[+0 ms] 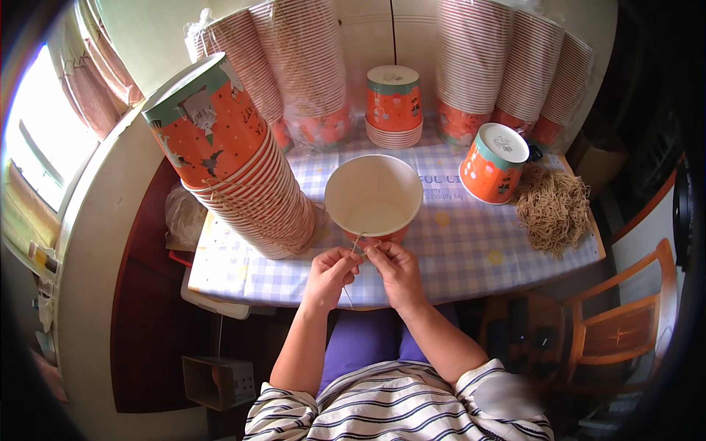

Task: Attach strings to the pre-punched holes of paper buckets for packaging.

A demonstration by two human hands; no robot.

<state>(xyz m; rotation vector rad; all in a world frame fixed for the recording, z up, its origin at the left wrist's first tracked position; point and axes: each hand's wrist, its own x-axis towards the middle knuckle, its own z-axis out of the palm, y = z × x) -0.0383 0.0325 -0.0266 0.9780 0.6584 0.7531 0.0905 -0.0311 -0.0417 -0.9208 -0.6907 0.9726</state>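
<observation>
A large paper bucket (373, 192) stands upright in front of me, its white inside facing up and a strip of its orange outside showing below the rim. At its near side, my left hand (332, 273) and my right hand (395, 269) meet with fingertips pinched. Between them they hold a thin beige string (359, 241). One end of it rises over the bucket's near rim, and another end dangles below my left hand. Whether the string is fixed to the bucket is hidden by my fingers.
At left leans a tall nested stack of orange buckets (243, 176) with strings along it. Bagged bucket stacks (305, 66) line the back, beside a short upturned stack (394, 103). To the right are an upturned bucket (494, 165) and a heap of beige strings (553, 209). A wooden chair (621, 323) stands at right.
</observation>
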